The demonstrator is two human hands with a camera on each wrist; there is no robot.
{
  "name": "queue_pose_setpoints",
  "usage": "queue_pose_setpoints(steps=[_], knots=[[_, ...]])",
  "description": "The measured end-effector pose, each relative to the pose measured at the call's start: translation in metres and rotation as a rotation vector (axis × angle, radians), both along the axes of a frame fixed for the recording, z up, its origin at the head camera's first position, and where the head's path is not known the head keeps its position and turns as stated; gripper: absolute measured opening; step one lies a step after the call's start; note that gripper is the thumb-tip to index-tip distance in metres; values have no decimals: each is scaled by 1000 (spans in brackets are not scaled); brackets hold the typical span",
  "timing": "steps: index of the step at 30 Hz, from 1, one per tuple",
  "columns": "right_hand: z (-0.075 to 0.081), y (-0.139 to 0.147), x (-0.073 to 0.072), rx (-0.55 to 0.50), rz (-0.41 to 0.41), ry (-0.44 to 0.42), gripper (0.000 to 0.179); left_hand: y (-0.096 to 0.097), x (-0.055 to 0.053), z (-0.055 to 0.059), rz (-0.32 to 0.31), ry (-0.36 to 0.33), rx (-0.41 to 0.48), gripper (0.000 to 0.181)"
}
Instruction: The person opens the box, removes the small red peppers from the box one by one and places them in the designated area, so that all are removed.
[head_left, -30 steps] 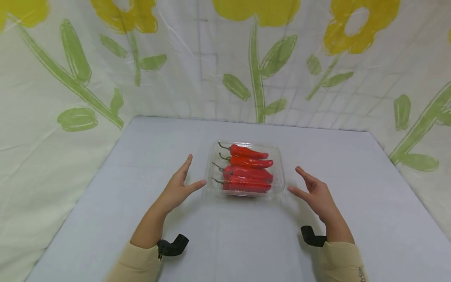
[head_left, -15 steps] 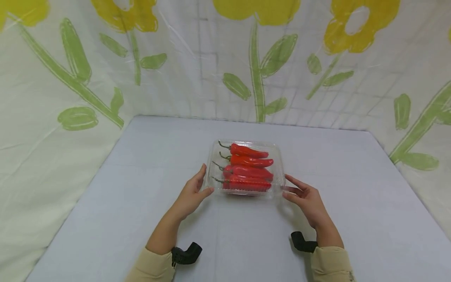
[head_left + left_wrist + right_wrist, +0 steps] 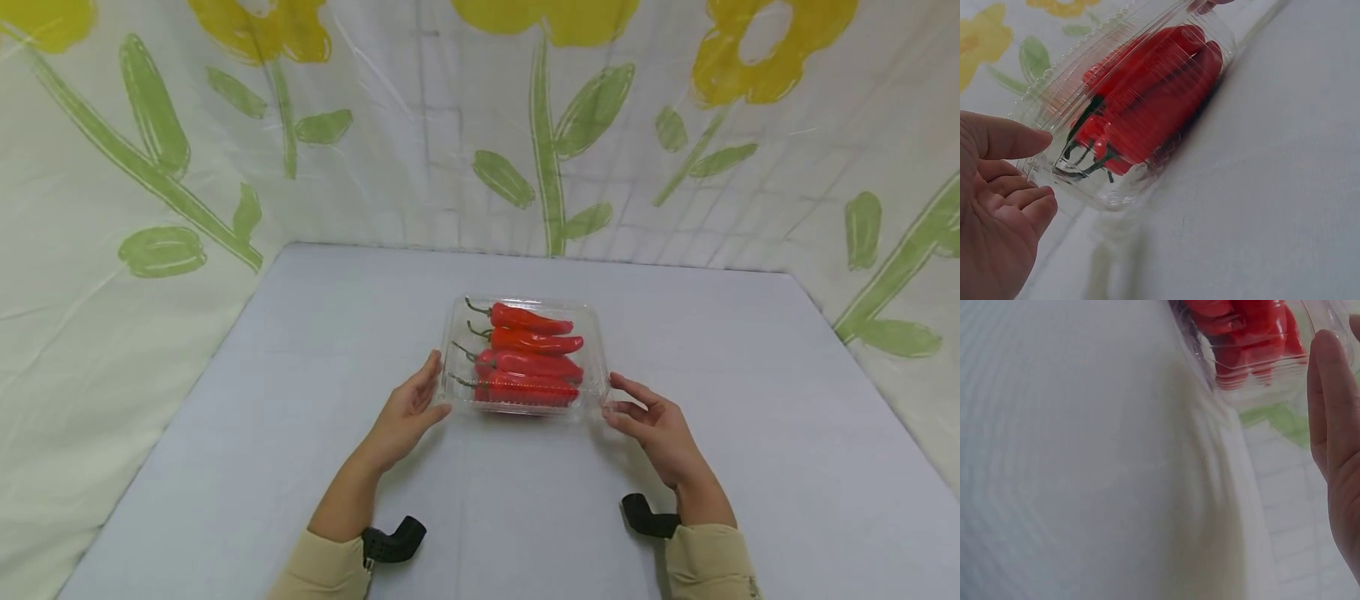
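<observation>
A clear plastic clamshell box (image 3: pixel 592 333) stands on the white table, its lid down over several red chili peppers (image 3: pixel 528 364) with green stems pointing left. My left hand (image 3: pixel 405 423) is at the box's near left corner. In the left wrist view its thumb (image 3: pixel 1019 139) lies along the box's edge and the other fingers curl below, pinching the rim. At the near right corner my right hand (image 3: pixel 657 429) holds the rim between thumb and fingers. The right wrist view shows its straight forefinger (image 3: pixel 1332 381) against the plastic; the thumb is mostly out of frame there.
The white tabletop (image 3: pixel 337 317) runs back to a hanging sheet (image 3: pixel 375 183) painted with yellow flowers and green leaves. A black curved wrist mount (image 3: pixel 395 540) juts inward from the left sleeve, and a similar black mount (image 3: pixel 648 517) from the right.
Both hands have moved inward from beside the box to its near corners, and their fingers have closed in on its rim. The box and peppers stay in place.
</observation>
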State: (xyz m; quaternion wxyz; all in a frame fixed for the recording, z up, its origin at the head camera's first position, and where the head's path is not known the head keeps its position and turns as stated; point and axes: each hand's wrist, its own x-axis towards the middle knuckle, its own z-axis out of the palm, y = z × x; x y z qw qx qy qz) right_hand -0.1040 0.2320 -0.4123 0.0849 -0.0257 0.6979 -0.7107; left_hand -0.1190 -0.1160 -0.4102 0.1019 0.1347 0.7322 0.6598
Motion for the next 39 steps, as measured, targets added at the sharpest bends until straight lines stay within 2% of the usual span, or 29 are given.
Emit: queue_pose_setpoints(steps=[4,8,12,19,25,29,33,39], knots=[[-2,0,-1,-63,-5,-14,54,-3,-1,-2,-18,39,22,70],[-1,-2,-2,-135,-32,-29,33,-4,-1,-1,-21,76,45,65],[-1,-3,-2,-202,-54,-49,24,-4,-1,-1,-7,94,49,61],[-3,-9,0,-203,-55,-80,21,0,1,-3,55,81,62,61],[-4,-11,-1,-165,-22,-88,40,6,5,-4,110,89,50,61],[-5,-11,-1,-142,-4,-95,49,10,7,-3,151,102,9,60],[-6,-12,0,-174,-9,-94,47,14,8,-3,179,117,-13,59],[-6,-14,1,-240,-58,-109,36,15,8,-4,184,105,13,60]])
